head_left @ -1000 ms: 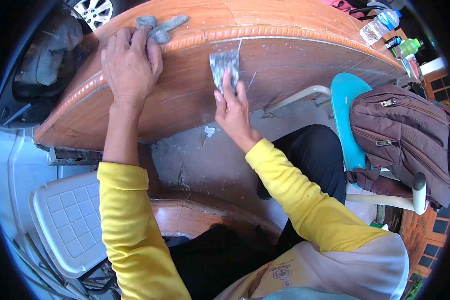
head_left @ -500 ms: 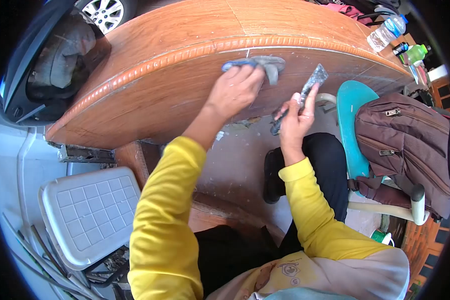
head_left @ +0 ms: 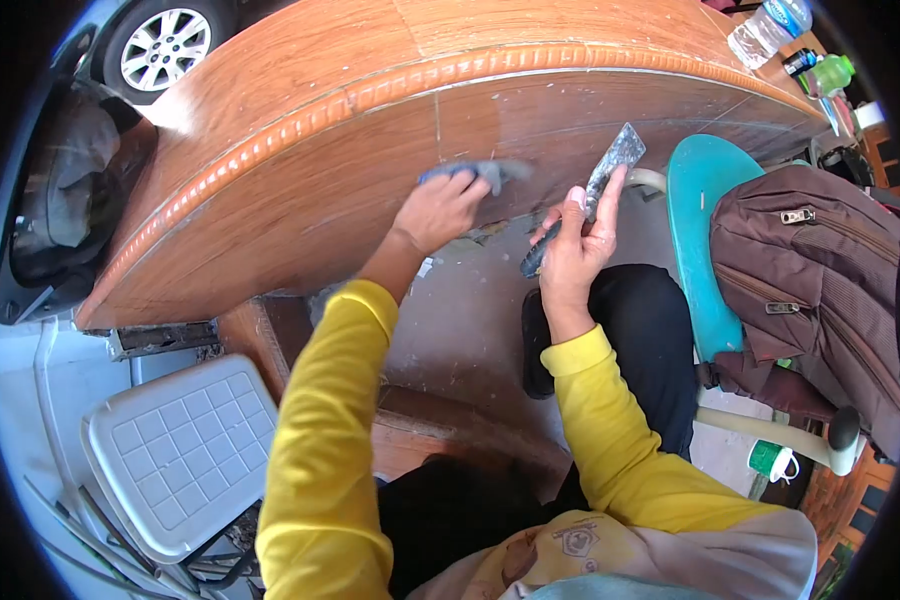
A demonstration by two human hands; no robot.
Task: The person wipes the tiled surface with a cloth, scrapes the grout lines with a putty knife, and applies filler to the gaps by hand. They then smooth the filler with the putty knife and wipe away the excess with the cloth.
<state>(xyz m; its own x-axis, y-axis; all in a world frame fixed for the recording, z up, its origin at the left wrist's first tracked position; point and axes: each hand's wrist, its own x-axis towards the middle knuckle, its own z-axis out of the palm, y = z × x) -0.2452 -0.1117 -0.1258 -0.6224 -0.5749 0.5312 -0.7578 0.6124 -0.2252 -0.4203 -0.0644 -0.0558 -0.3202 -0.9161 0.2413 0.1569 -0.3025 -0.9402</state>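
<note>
My left hand [head_left: 438,210] is closed on a grey-blue rag [head_left: 488,176], which is blurred at its right end. Rag and hand are at the curved, wood-patterned tile face [head_left: 320,185] below the orange rope-like trim [head_left: 390,92]. To the right, my right hand [head_left: 580,248] grips a putty knife [head_left: 622,152] by its dark handle. Its stained metal blade points up, and the index finger lies along it. The blade appears apart from the tile face.
A turquoise chair [head_left: 700,240] holds a brown backpack [head_left: 800,270] at right. A grey plastic stool [head_left: 185,450] is at lower left, near hoses. On the ledge [head_left: 530,25] stand a water bottle [head_left: 765,35] and a green bottle [head_left: 828,75]. A car wheel [head_left: 165,50] shows beyond.
My left hand and the rag have moved down and left across the tile face, away from the trim. The right hand keeps its grip on the putty knife. The view has shifted slightly.
</note>
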